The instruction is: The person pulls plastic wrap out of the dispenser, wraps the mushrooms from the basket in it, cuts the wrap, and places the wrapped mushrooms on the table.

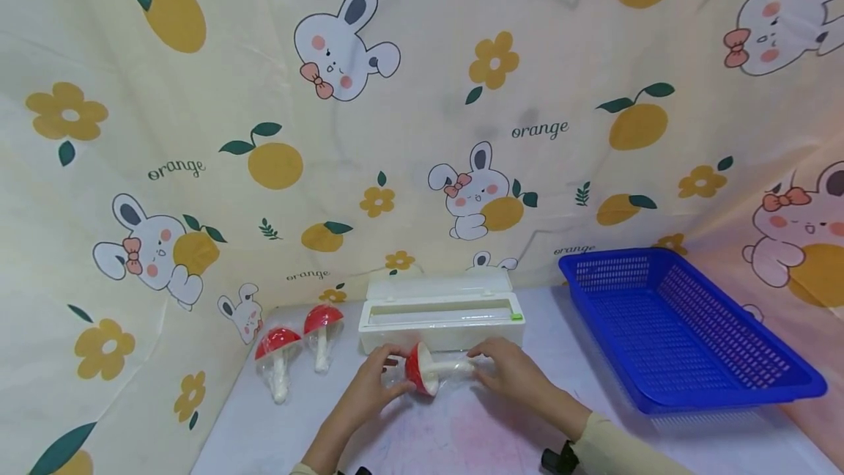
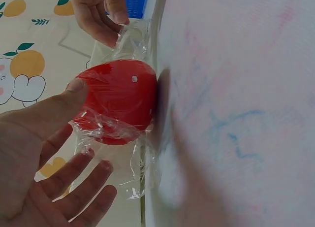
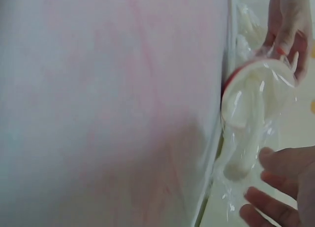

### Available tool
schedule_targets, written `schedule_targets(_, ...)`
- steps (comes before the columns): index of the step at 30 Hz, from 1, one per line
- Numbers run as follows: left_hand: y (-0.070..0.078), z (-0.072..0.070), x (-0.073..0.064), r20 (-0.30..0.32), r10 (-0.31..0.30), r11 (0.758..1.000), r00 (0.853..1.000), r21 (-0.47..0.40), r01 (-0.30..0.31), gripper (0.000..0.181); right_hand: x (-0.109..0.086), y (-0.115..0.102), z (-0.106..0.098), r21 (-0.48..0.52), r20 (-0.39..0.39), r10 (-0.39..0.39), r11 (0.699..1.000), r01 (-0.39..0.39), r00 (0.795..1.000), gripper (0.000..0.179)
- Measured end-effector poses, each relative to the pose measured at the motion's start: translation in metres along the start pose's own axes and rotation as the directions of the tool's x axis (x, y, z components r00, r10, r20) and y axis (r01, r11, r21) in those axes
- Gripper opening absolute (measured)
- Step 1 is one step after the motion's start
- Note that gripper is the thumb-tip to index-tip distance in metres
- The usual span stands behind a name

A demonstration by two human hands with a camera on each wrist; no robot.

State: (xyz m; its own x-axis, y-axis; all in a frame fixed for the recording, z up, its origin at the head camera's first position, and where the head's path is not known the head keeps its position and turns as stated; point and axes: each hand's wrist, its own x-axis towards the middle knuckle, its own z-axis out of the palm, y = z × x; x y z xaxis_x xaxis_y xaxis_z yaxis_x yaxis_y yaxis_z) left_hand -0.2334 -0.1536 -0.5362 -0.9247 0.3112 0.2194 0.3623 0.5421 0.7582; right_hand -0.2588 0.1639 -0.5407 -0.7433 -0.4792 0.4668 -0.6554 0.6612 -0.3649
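A toy mushroom (image 1: 422,369) with a red cap and cream stem lies on its side in clear film, cap toward the left hand. My left hand (image 1: 371,381) holds the red cap (image 2: 118,101) between thumb and index finger, the other fingers spread beside the film. At the stem end (image 3: 238,169) is my right hand (image 1: 511,372), fingers spread and thumb tip close beside the wrapped stem. Behind the mushroom stands a long white box (image 1: 442,336) with its lid raised and a roll of film inside.
Two more wrapped toy mushrooms, one nearer (image 1: 280,358) and one farther (image 1: 321,336), lie at the left of the white table. A blue plastic basket (image 1: 692,328) stands at the right. A patterned curtain (image 1: 409,130) hangs behind the table.
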Motion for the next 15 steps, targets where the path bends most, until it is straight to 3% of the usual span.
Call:
schedule_targets(6,0.005,-0.003,-0.001,-0.011,0.008,1.0,1.0,-0.003,-0.008,0.055,-0.001,0.013,-0.006,0.03,-0.161,-0.02,0.999,0.025,0.987,0.033)
schedule_targets(11,0.01,-0.006,-0.001,-0.018,-0.002,1.0,1.0,-0.009,0.002,0.054,0.001,0.028,-0.014,0.04,-0.317,-0.043,0.997,0.059,0.947,0.037)
schedule_targets(15,0.011,-0.008,0.001,-0.013,-0.041,0.999,0.999,-0.009,0.04,0.053,0.003,0.04,-0.02,0.065,-0.377,0.018,0.998,0.008,0.926,0.048)
